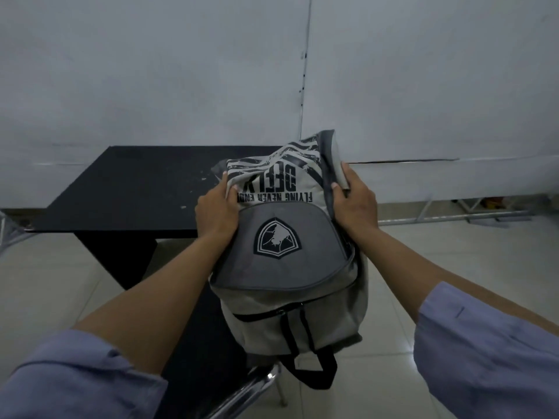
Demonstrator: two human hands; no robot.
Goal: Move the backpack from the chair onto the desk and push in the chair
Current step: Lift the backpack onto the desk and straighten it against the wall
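Gripping the backpack (290, 255) on either side, left hand (214, 216) and right hand (354, 204) hold it above the chair (242, 391), near the desk (136, 182).

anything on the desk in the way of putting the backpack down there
Nothing visible blocks it. Both hands, left and right, grip the backpack, and the black desk beyond it shows only pale scuff marks, no objects.

The backpack (287, 237) carries upside-down black print: large letters (only "DEEL" is sure), beneath them "FLYING NEVER EN…", partly hidden; its shield emblem has no words.
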